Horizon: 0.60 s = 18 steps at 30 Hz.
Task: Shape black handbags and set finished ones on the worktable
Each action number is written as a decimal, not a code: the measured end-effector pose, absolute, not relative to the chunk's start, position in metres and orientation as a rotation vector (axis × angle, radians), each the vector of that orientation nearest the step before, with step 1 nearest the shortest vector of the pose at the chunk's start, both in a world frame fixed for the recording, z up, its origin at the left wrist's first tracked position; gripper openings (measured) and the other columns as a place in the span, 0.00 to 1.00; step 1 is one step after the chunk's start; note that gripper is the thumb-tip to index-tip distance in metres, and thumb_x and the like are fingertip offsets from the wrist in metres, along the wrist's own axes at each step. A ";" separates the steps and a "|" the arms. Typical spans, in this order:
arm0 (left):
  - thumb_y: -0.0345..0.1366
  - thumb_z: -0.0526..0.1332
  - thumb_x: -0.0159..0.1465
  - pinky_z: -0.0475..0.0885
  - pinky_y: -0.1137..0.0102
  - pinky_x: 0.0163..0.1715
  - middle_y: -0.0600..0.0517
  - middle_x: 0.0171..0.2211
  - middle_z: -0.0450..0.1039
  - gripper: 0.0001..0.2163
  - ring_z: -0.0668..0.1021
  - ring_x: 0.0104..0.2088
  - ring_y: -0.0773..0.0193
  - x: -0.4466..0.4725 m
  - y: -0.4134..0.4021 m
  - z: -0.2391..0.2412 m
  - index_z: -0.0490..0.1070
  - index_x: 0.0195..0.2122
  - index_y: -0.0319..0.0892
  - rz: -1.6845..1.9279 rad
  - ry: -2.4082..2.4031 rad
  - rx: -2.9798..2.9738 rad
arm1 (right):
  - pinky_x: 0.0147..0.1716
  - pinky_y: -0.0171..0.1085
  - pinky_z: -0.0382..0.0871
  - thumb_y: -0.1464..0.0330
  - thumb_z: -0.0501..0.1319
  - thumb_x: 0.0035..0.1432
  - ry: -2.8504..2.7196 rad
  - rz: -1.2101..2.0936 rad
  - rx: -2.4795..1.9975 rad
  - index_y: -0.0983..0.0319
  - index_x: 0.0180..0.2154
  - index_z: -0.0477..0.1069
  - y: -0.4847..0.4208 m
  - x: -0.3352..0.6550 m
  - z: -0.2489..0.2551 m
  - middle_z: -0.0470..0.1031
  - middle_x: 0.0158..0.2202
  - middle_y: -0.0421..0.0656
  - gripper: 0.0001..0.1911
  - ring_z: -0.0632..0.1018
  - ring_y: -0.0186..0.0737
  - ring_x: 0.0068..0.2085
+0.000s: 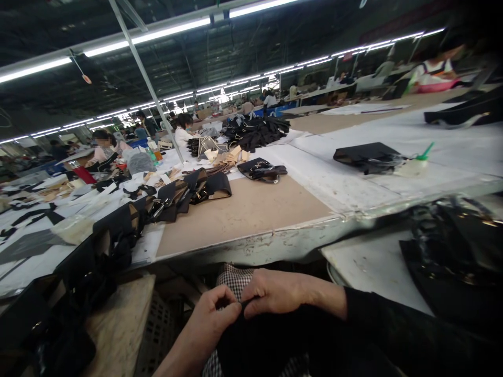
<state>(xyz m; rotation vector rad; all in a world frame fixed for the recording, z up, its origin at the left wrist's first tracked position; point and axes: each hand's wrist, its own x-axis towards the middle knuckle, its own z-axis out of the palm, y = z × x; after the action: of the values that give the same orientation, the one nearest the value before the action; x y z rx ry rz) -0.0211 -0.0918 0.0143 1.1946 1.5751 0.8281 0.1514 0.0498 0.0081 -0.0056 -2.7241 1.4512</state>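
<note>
Both hands are low in my lap, below the table edge. My left hand (214,314) is curled in a pinch on the top edge of a black piece of material (275,340) that lies over my checked trousers (236,277). My right hand (271,293) is closed on the same edge, its fingertips meeting those of the left hand. A black sleeve covers my right forearm. What exactly the black piece is stays hard to make out.
A long white worktable (353,183) with a brown cardboard mat (243,209) runs in front of me. Black bag parts (196,191), a black bag (369,156) and a green-capped bottle (416,162) lie on it. Dark bags (451,256) pile at right. Other people work at the far tables.
</note>
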 end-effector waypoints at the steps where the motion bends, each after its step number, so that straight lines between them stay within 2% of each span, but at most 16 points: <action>1: 0.39 0.61 0.60 0.57 0.72 0.29 0.57 0.25 0.62 0.08 0.63 0.28 0.67 -0.016 -0.094 0.007 0.68 0.27 0.40 0.823 1.603 1.223 | 0.25 0.31 0.57 0.62 0.64 0.64 -2.746 1.429 -0.001 0.63 0.35 0.80 0.048 0.152 0.002 0.66 0.21 0.34 0.12 0.65 0.31 0.24; 5: 0.34 0.58 0.59 0.60 0.69 0.33 0.53 0.28 0.64 0.06 0.67 0.31 0.62 0.006 -0.107 -0.018 0.61 0.26 0.44 0.849 1.791 1.461 | 0.27 0.31 0.60 0.61 0.63 0.64 -2.777 1.483 -0.019 0.61 0.41 0.82 0.045 0.157 -0.016 0.73 0.25 0.37 0.12 0.68 0.33 0.25; 9: 0.33 0.59 0.60 0.60 0.67 0.36 0.51 0.32 0.65 0.07 0.68 0.35 0.59 0.017 -0.107 -0.023 0.62 0.26 0.44 0.969 1.784 1.533 | 0.30 0.31 0.63 0.60 0.64 0.63 -2.800 1.567 -0.031 0.60 0.45 0.80 0.049 0.163 -0.014 0.77 0.31 0.38 0.13 0.72 0.35 0.29; 14: 0.37 0.67 0.55 0.61 0.70 0.31 0.55 0.24 0.67 0.09 0.68 0.30 0.64 0.003 -0.099 -0.012 0.70 0.23 0.41 0.953 1.527 1.108 | 0.27 0.30 0.61 0.59 0.63 0.64 -2.834 1.675 -0.132 0.63 0.40 0.80 0.047 0.172 -0.009 0.70 0.25 0.35 0.14 0.67 0.31 0.25; 16: 0.36 0.67 0.54 0.64 0.70 0.33 0.54 0.26 0.72 0.06 0.71 0.30 0.63 -0.003 -0.104 -0.007 0.76 0.26 0.39 0.951 1.473 1.042 | 0.26 0.30 0.60 0.59 0.62 0.65 -2.777 1.752 -0.147 0.63 0.38 0.80 0.044 0.175 -0.011 0.66 0.23 0.33 0.15 0.65 0.31 0.25; 18: 0.34 0.66 0.53 0.66 0.68 0.37 0.51 0.30 0.78 0.06 0.74 0.34 0.61 -0.007 -0.113 -0.001 0.81 0.30 0.38 0.954 1.428 0.975 | 0.28 0.30 0.61 0.59 0.62 0.65 -2.714 1.823 -0.137 0.63 0.38 0.80 0.041 0.177 -0.012 0.68 0.25 0.34 0.15 0.66 0.31 0.26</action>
<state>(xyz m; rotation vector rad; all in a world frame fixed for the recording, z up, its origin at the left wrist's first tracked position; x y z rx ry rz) -0.0068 -0.1131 -0.0011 0.9752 1.4279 0.9536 0.1768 0.0414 -0.0123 -0.1371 -2.7141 1.8232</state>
